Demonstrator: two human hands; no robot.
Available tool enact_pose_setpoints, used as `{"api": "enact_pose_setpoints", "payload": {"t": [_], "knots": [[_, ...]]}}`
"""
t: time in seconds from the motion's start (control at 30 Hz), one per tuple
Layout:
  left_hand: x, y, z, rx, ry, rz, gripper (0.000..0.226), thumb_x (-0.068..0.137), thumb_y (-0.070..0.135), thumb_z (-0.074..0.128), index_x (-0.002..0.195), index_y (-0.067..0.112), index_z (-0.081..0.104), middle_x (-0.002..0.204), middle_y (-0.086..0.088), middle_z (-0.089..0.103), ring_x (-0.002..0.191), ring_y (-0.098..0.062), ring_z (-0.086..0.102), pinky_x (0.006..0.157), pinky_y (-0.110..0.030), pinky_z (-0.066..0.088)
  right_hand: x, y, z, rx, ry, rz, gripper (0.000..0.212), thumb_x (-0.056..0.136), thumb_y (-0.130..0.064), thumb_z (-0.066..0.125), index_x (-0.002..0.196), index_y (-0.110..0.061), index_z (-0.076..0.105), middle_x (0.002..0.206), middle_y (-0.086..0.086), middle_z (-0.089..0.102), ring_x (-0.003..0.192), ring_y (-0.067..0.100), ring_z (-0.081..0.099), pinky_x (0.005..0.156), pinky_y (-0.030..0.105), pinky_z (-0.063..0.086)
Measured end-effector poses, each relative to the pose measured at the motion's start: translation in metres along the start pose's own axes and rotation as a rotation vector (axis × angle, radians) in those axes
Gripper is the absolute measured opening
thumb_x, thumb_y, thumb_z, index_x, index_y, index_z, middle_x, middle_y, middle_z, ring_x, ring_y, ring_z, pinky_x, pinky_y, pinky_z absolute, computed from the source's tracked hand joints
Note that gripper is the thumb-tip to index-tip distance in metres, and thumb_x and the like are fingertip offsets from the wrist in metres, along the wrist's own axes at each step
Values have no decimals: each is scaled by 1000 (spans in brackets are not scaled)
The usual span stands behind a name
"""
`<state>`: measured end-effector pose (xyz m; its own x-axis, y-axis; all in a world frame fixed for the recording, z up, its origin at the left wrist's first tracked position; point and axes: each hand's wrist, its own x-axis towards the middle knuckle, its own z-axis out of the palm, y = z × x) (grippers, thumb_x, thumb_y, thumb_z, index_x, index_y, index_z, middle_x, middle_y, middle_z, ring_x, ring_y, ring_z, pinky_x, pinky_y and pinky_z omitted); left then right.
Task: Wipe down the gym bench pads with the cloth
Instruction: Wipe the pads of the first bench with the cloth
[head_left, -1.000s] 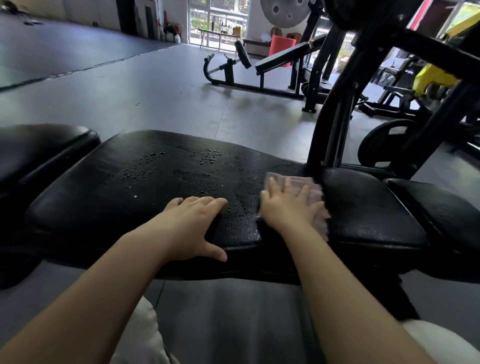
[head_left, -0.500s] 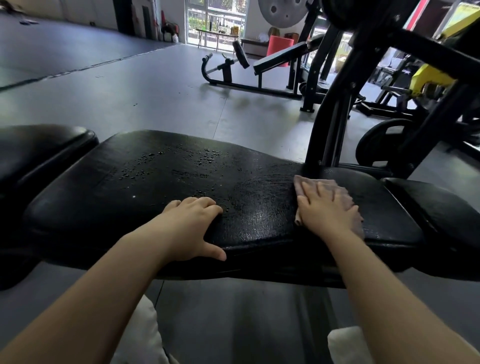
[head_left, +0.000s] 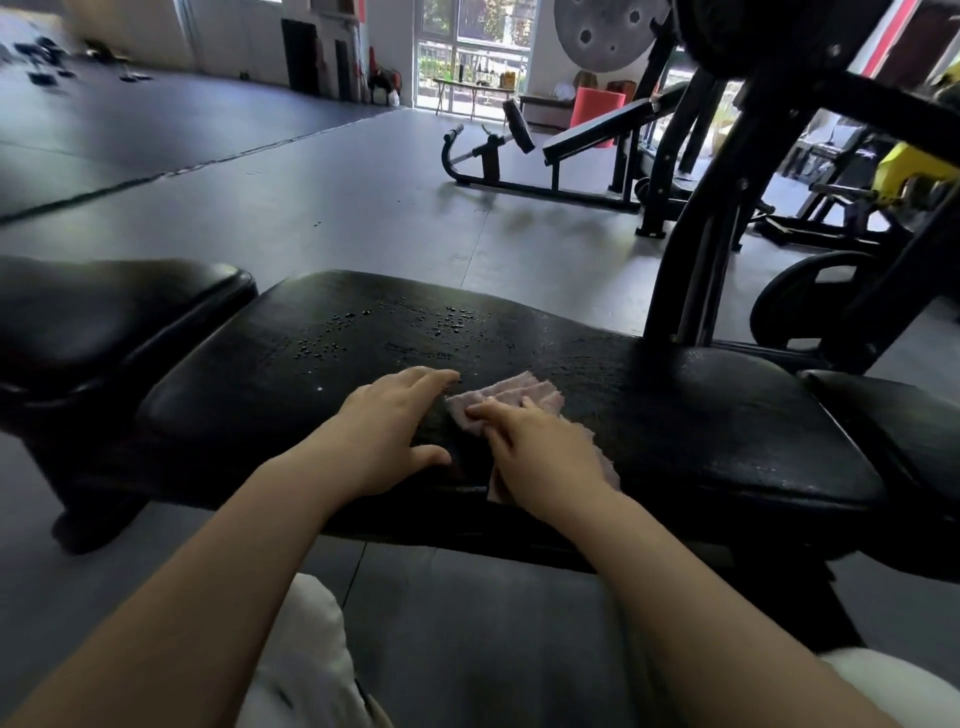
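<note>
The cloth (head_left: 511, 402) is a small, thin, pale pink rag, crumpled and creased, with ragged edges that show on both sides of the hand covering it. It lies flat on the main bench pad (head_left: 701, 431), near the pad's front edge and about midway along its length. Its long axis runs from the far left, where a corner pokes out beyond the fingertips, back toward the near right, where another edge (head_left: 605, 465) shows beside the wrist; part of it reaches down to the pad's front lip.

The right hand (head_left: 540, 452) lies palm down on the cloth, fingers stretched out and pressing it against the pad, pointing up and to the left. The left hand (head_left: 384, 431) rests on the bare pad just beside the cloth, fingers relaxed and extended, thumb hooked over the front edge; it holds nothing. The fingertips of the two hands are close together, with the cloth's far corner between them.

The pad is black, textured and glossy, with its long axis running left to right across the view. Beads of water (head_left: 395, 327) sit on its far left part, while the surface to the right shows a wet sheen. A second black pad (head_left: 104, 312) lies to the left, and a third pad (head_left: 893, 415) adjoins on the right. Behind stands a black machine frame (head_left: 701, 249) on the grey floor (head_left: 311, 208).
</note>
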<state>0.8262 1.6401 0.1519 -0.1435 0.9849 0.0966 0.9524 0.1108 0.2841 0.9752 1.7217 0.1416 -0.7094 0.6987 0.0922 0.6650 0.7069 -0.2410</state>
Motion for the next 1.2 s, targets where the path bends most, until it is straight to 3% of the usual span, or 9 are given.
{"api": "enact_pose_setpoints", "payload": {"t": [0.1, 0.2, 0.27, 0.43, 0.53, 0.6, 0.73, 0.83, 1.2], "knots": [[-3, -15, -1, -190, 143, 0, 64, 75, 25, 77, 133, 20, 49, 145, -2, 39, 133, -19, 36, 110, -34, 29, 3, -21, -14, 416, -4, -89, 30, 100, -26, 40, 124, -27, 57, 118, -1, 63, 108, 20, 56, 91, 30, 44], [-7, -19, -10, -530, 247, -54, 32, 70, 35, 77, 89, 12, 66, 97, 0, 67, 92, -11, 60, 84, -24, 44, 9, -32, -31, 1048, -12, 54, 19, 100, -15, 43, 109, -11, 60, 90, 1, 62, 80, 11, 58, 68, 16, 48], [-8, -15, -15, -723, 299, -93, 16, 78, 27, 74, 87, 16, 66, 82, 4, 68, 76, -5, 60, 73, -20, 46, 10, -28, -36, 1216, -41, 187, 13, 99, -19, 47, 101, -13, 58, 85, 3, 61, 73, 11, 57, 63, 22, 49], [11, -6, -2, -509, 278, -282, 17, 82, 24, 69, 93, 13, 62, 86, -2, 65, 87, -21, 59, 67, -22, 40, 6, 30, -32, 1002, 135, 384, 13, 95, -11, 52, 87, -21, 53, 96, 8, 64, 81, 21, 63, 73, 35, 55], [22, 3, 3, -124, 351, -266, 42, 83, 20, 67, 122, 13, 52, 119, -9, 55, 111, -27, 50, 91, -32, 39, -18, 73, -34, 485, 216, 275, 13, 93, -13, 53, 89, -24, 58, 87, -5, 62, 77, 7, 59, 69, 17, 47], [19, 18, 3, -1, 339, -228, 48, 89, 24, 59, 133, 14, 43, 137, -11, 41, 123, -28, 39, 99, -38, 36, -34, 93, -37, 269, 197, 244, 13, 93, -16, 53, 96, -23, 63, 94, -5, 62, 84, 10, 56, 73, 23, 45], [0, 56, 30, 266, -114, -329, 70, 92, 61, 17, 150, 22, 10, 157, -14, 2, 144, -34, 4, 114, -50, 13, -46, 119, -32, -208, 176, 295, 28, 94, -30, 48, 118, -24, 61, 129, -2, 55, 114, 25, 49, 91, 37, 41], [0, 73, 45, 340, -203, -387, 77, 88, 65, 4, 150, 21, -10, 156, -17, -11, 143, -38, -10, 113, -57, -1, -49, 126, -34, -133, 117, 386, 33, 96, -36, 42, 128, -32, 52, 139, -3, 46, 124, 27, 42, 98, 39, 36], [93, 97, 60, 260, -245, 1, 58, 95, 59, 14, 148, 40, -3, 158, 0, -12, 144, -23, -15, 114, -51, -8, -50, 138, -34, -44, 117, 349, 37, 97, -29, 38, 132, -37, 48, 139, -15, 45, 122, 22, 41, 94, 35, 38]]}}
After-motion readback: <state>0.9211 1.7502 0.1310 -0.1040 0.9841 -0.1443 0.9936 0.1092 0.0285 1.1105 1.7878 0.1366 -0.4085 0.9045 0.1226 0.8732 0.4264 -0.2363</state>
